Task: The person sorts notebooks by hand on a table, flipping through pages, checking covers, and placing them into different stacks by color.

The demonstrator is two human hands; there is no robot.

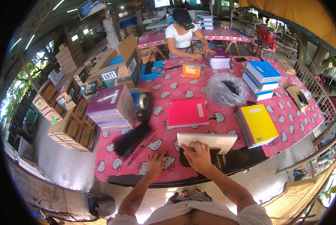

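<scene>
My right hand grips the near edge of a white spiral-bound pad of paper lying in front of me on the pink patterned tablecloth. My left hand rests flat on the cloth, fingers spread, next to thin black strips. A bundle of black binding strips lies just beyond it. A pink notebook lies further out.
Stacks of purple notebooks, yellow notebooks and blue notebooks stand on the table. A tape dispenser and a clear plastic bag lie mid-table. Another person works at the far side. Cardboard boxes pile up left.
</scene>
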